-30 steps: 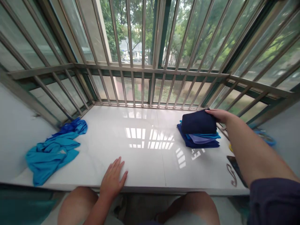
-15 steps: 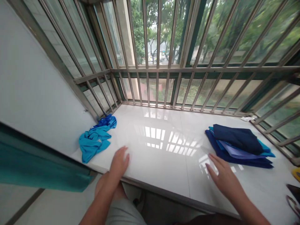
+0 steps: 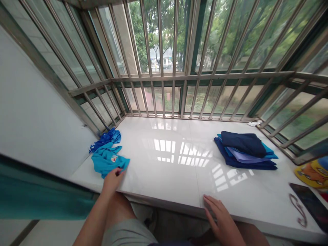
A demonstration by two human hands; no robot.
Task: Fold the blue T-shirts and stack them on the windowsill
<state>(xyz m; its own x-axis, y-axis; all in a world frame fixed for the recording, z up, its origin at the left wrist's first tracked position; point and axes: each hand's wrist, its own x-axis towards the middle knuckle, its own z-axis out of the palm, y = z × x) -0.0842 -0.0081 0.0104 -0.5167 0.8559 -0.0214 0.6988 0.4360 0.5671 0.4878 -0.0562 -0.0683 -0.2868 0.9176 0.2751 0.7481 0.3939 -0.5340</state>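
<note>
My left hand [image 3: 112,180] pinches the near edge of a crumpled turquoise garment [image 3: 105,160], which bears a small red and white emblem. Behind that garment lies a bunched royal-blue cloth [image 3: 106,139] against the left wall. My right hand [image 3: 217,213] rests at the front edge of the white counter [image 3: 164,181], its fingers stretched out and nothing in them. Farther right on the counter sits a stack of folded clothes [image 3: 243,145], navy on top with turquoise, lavender and dark blue layers beneath.
At the right end lie a dark phone [image 3: 309,203], a brown cord-like loop [image 3: 298,210] and a yellow patterned object [image 3: 314,172]. Metal window bars [image 3: 184,77] close off the back. A white scrap [image 3: 255,123] lies in the far right corner. A teal curtain [image 3: 38,194] hangs at the left.
My left hand has moved left and taken hold of the turquoise garment, whose near corner is pulled out, showing the emblem. My right hand has drawn back from near the stack to the counter's edge.
</note>
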